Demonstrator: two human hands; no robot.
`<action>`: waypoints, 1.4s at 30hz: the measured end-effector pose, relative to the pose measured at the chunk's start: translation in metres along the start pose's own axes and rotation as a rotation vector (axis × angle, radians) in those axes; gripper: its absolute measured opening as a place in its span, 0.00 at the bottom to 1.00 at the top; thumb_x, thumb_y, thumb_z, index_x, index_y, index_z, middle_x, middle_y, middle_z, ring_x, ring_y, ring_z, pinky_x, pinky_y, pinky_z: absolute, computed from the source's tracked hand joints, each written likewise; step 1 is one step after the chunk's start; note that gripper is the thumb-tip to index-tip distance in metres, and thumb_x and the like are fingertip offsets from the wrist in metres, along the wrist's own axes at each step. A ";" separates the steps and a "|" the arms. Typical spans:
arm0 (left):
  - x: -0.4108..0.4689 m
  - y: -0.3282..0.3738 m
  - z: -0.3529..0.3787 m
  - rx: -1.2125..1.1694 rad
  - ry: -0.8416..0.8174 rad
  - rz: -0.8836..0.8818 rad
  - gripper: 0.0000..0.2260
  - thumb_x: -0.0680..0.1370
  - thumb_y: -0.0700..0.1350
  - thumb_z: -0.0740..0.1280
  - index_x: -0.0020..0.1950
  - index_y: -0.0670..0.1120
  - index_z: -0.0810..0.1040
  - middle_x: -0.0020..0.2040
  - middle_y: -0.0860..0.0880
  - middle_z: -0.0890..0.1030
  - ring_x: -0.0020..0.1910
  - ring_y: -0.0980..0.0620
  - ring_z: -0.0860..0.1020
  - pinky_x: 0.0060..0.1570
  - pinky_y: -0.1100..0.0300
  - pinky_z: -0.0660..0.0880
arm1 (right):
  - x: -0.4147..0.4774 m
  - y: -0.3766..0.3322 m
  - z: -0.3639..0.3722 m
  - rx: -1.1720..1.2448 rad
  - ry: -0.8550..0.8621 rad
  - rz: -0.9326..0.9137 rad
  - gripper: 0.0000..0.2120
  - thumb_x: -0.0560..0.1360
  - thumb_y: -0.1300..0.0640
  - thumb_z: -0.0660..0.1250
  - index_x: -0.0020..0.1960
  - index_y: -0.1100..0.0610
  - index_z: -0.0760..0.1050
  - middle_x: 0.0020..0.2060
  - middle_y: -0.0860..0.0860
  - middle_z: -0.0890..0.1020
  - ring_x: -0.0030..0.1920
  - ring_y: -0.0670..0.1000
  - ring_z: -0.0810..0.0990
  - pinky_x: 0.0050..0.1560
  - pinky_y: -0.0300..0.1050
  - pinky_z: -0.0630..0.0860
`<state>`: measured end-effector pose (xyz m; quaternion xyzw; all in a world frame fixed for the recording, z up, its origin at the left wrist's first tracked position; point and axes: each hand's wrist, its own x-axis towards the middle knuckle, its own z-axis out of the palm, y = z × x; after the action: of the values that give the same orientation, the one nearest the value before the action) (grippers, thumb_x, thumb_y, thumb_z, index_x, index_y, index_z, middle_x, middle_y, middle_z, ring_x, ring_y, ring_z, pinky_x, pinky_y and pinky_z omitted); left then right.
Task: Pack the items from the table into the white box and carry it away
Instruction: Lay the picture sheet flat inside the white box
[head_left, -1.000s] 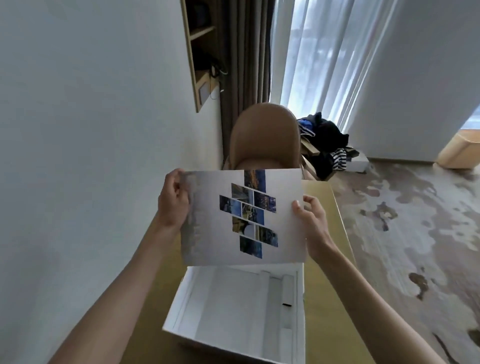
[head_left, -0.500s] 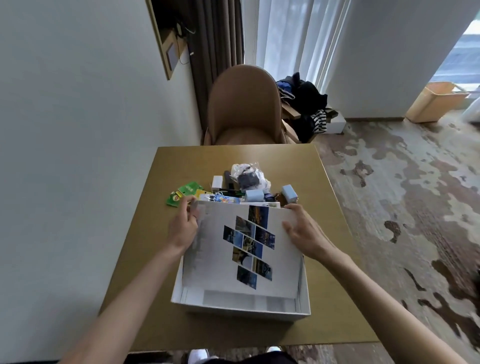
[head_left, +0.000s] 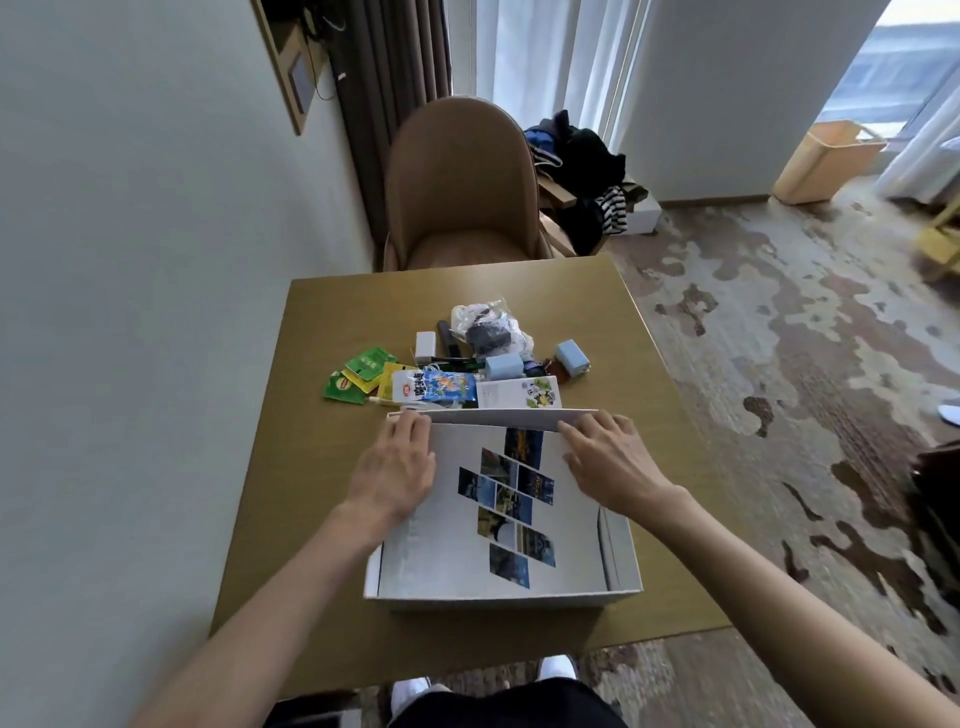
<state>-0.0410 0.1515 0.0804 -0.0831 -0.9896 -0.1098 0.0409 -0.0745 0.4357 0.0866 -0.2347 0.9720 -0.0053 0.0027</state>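
Observation:
A white box (head_left: 498, 603) stands open on the near half of the brown table (head_left: 311, 519). A white sheet with a mosaic of small photos (head_left: 467, 545) lies slanted inside it, its far edge at the box's far rim. My left hand (head_left: 395, 467) rests on the sheet's far left corner and my right hand (head_left: 608, 462) on its far right corner, both holding it. Just beyond the box lie green tea packets (head_left: 363, 371), a blue snack packet (head_left: 436, 387), a white carton (head_left: 519, 392), two light-blue plugs (head_left: 571, 358), a white adapter (head_left: 426, 345) and a clear bag of cables (head_left: 488, 327).
A tan chair (head_left: 457, 192) stands at the table's far side. A white wall runs along the left. Dark clothes (head_left: 587, 171) are piled to the chair's right, with a beige bin (head_left: 826, 161) further right. Patterned carpet lies to the right of the table.
The photo sheet was held up in front of me; both hands have brought it down into the box. My view has tilted down, so the items on the table now show.

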 end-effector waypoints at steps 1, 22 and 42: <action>0.000 0.001 0.003 0.087 -0.022 0.002 0.17 0.79 0.46 0.60 0.67 0.44 0.67 0.66 0.45 0.69 0.66 0.46 0.67 0.63 0.54 0.72 | -0.001 -0.001 0.002 -0.010 0.001 -0.007 0.22 0.79 0.55 0.62 0.72 0.58 0.68 0.65 0.56 0.75 0.66 0.57 0.72 0.69 0.56 0.67; -0.041 0.004 0.063 0.230 -0.493 0.084 0.29 0.80 0.58 0.55 0.78 0.52 0.49 0.79 0.46 0.49 0.77 0.42 0.48 0.73 0.44 0.54 | 0.001 -0.012 0.034 -0.062 -0.382 -0.265 0.21 0.78 0.47 0.62 0.70 0.50 0.69 0.63 0.53 0.74 0.63 0.57 0.75 0.53 0.54 0.80; -0.049 0.025 0.030 -0.267 -0.136 -0.304 0.16 0.81 0.49 0.59 0.68 0.50 0.71 0.68 0.50 0.72 0.66 0.52 0.71 0.64 0.57 0.67 | 0.043 -0.005 0.001 0.466 -0.037 -0.449 0.10 0.79 0.54 0.63 0.58 0.55 0.78 0.51 0.51 0.83 0.49 0.52 0.81 0.48 0.48 0.79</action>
<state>0.0097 0.1746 0.0514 0.0554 -0.9679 -0.2392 -0.0543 -0.1105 0.4113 0.0857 -0.4365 0.8684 -0.2238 0.0727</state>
